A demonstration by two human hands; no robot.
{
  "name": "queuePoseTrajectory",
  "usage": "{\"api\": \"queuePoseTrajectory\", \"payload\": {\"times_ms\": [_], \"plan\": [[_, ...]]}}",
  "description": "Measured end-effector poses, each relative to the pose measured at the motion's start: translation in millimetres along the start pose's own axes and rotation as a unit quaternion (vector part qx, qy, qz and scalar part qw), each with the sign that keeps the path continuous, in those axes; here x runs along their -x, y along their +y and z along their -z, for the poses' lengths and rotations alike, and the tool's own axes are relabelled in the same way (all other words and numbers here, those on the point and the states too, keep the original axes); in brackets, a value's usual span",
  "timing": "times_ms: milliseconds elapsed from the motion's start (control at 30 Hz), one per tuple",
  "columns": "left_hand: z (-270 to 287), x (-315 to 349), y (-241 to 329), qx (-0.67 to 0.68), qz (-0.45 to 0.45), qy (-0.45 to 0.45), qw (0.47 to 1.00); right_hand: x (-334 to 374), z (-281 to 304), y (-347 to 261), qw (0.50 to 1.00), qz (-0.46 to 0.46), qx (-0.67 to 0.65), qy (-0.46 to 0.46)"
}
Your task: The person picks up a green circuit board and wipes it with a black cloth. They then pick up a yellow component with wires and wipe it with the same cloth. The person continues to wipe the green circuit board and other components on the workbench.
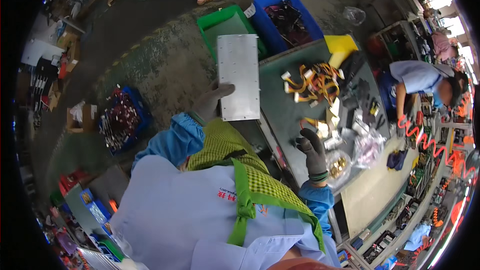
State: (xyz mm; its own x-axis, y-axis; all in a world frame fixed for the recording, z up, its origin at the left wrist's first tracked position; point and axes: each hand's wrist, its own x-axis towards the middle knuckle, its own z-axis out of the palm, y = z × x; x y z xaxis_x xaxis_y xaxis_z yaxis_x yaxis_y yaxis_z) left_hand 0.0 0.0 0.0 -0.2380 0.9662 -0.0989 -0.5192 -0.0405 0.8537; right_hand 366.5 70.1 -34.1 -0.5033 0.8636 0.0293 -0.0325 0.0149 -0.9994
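Observation:
My left hand (pixel 212 101), in a grey glove, is closed on the edge of a flat, rectangular silver metal panel (pixel 239 77) with small holes or rivets along its edges. The panel is held up beside the green-topped table (pixel 277 87). Over the table's near part is my gloved right hand (pixel 312 154), its fingers partly curled but apart, with nothing visible in them. Just beyond its fingertips lies a short red-orange wire (pixel 303 122). A bundle of yellow, black and orange cables (pixel 317 82) with white connectors rests farther back.
A green bin (pixel 207 22) and a blue bin of dark parts (pixel 310 15) stand beyond the table. Clear plastic bags (pixel 367 145) lie on its right side. A co-worker (pixel 420 77) bends over a bench at right, near a red coiled hose (pixel 425 142). Another blue bin (pixel 137 105) is on the floor at left.

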Motion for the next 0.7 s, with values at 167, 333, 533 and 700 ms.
{"api": "queuePoseTrajectory", "payload": {"times_ms": [167, 333, 533, 700], "plan": [[140, -17, -33, -0.094, 0.105, 0.171, 0.975, -58, -63, 15, 0.959, -0.181, 0.218, 0.007], [257, -70, -43, -0.27, 0.242, 0.227, 0.904, -189, -102, 60, 0.852, -0.044, 0.521, -0.037], [355, -163, -128, -0.19, 0.377, 0.169, 0.89, -261, -90, 141, 0.709, -0.056, 0.698, -0.086], [429, -250, -254, -0.352, 0.402, 0.211, 0.819, -273, -93, 145, 0.75, -0.057, 0.656, -0.059]]}}
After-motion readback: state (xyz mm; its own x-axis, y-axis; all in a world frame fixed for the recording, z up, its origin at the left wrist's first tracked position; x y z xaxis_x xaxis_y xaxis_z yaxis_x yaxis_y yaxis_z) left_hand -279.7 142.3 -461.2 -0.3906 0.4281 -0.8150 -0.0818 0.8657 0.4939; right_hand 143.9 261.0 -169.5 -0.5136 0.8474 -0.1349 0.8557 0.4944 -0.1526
